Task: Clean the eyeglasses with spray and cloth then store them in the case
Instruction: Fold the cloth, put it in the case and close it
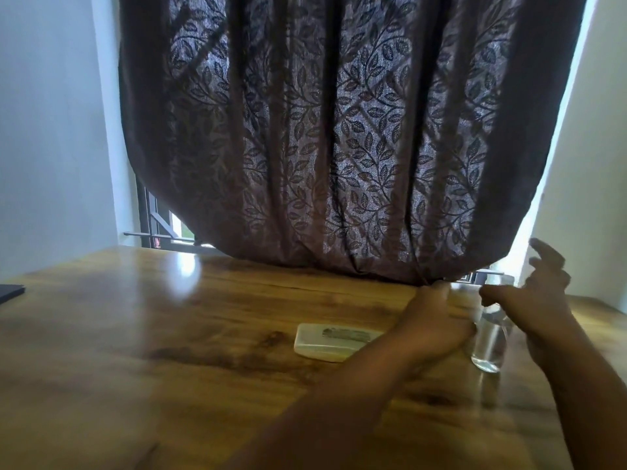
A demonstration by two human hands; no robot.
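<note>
- We're looking down at a wooden table (169,334), and the landmark here is the clear spray bottle (490,337) standing upright on it, over to the right.
- The bottle holds clear liquid; through the blur we can't tell how full it is, and its top is partly hidden by the hands.
- Left hand (432,325) is right up against the bottle on its left side, fingers curled toward it. It looks like a hold on the bottle, but the motion blur won't let us say for sure that the grip has closed.
- Right hand (539,300) hovers just right of the bottle's top, fingers spread wide and loose, holding nothing.
- A pale, flat case (330,340) lies closed to the left of the bottle, with the left forearm crossing its near right corner. What's inside we can't see.
- Eyeglasses and cloth: we can't spot either anywhere on the table.
- Behind the bottle hangs a dark curtain (339,130) with a leaf pattern, its hem resting on the table's far edge.
- Far to the left of the bottle, a dark flat object (10,291) pokes in at the table's edge.
</note>
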